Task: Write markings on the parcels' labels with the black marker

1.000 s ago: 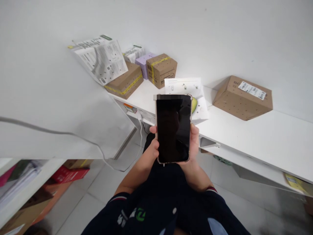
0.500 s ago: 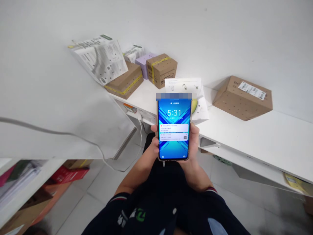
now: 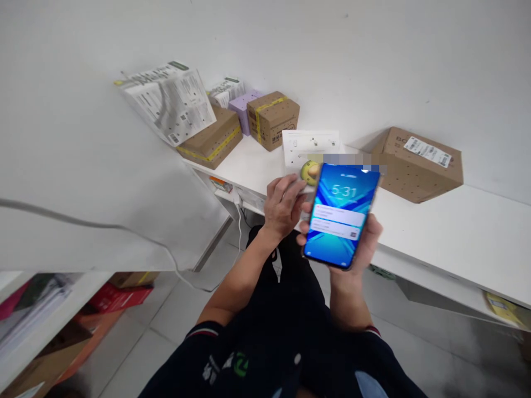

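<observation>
My right hand holds a smartphone tilted to the right, its blue lock screen lit and reading 5:31. My left hand has come off the phone and reaches forward over the edge of the white shelf, palm down, fingers loosely spread and holding nothing. Its fingertips are close to a white printed packet with an avocado picture. My dark trousers fill the bottom of the view.
Cardboard boxes stand on the shelf: two taped ones and a purple box at the back left, a labelled one on the right. A printed sheet leans at the left. A white cable hangs across. Lower shelves hold boxes.
The phone screen went from dark to lit. My left hand let go of it and reached forward toward the packet, while my right hand carried the phone rightward and tilted it.
</observation>
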### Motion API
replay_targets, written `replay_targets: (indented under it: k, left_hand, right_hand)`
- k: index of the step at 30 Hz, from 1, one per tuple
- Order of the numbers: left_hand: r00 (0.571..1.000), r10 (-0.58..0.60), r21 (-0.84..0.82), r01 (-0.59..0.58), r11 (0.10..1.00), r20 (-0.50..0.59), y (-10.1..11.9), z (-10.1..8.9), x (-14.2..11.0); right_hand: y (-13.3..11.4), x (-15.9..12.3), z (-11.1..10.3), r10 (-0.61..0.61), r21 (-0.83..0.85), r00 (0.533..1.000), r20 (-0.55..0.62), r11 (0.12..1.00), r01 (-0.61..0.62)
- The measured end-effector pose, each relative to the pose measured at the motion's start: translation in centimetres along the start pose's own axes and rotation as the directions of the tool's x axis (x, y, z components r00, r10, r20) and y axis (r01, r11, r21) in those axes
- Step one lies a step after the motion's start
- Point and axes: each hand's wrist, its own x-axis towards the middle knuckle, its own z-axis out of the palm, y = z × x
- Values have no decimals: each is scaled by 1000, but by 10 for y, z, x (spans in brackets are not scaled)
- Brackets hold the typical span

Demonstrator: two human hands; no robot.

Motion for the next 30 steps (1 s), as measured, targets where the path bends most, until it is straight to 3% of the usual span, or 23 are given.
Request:
replay_targets:
  k: [2, 3, 6, 7, 9, 11, 14, 15, 17, 20, 25, 28, 30]
  left_hand:
    - [992, 96, 50, -92, 994, -80, 0, 3, 8]
    - [985, 136, 75, -128, 989, -109, 1, 4, 11]
    - [976, 178, 131, -162, 978, -124, 1, 6, 14]
    - [977, 178, 145, -160, 976, -120, 1, 6, 14]
    - [977, 179, 160, -159, 974, -119, 1, 7, 15]
    - [978, 174, 164, -154, 974, -118, 0, 8, 15]
    - [977, 175, 155, -156, 976, -124, 0, 8, 15]
    - [976, 177, 146, -158, 977, -126, 0, 9, 15]
    - [975, 181, 126, -165, 978, -127, 0, 8, 14]
    - [982, 151, 125, -137, 983, -111, -2, 5, 15]
    - [993, 58, 100, -48, 994, -101, -11, 0, 21]
    - [992, 3, 32, 1, 999, -124, -16, 0, 23]
    - [989, -44, -20, 42, 999, -141, -19, -1, 22]
  right_hand:
    - [-19, -10, -13, -154, -109, 979, -131, 984, 140]
    - [-28, -14, -24, -245, -187, 946, -214, 960, 206]
    - [-53, -26, -69, -463, -477, 773, -433, 846, 239]
    - [-61, -28, -89, -527, -579, 696, -487, 792, 195]
    - [-74, -33, -128, -626, -753, 552, -551, 658, -7]
    - [-83, -38, -163, -718, -863, 480, -505, 398, -312]
    - [-89, -44, -196, -782, -730, 502, -369, -90, -677]
    - [-89, -45, -202, -782, -652, 520, -345, -199, -732]
    - [-86, -47, -211, -775, -543, 540, -327, -314, -779]
    - [-83, -47, -220, -772, -505, 548, -324, -348, -789]
    - [-82, -39, -219, -756, -548, 558, -342, -323, -772]
    - [-68, -23, -198, -704, -753, 655, -274, -266, -601]
    - [-49, -8, -178, -579, -914, 770, -268, -100, -393]
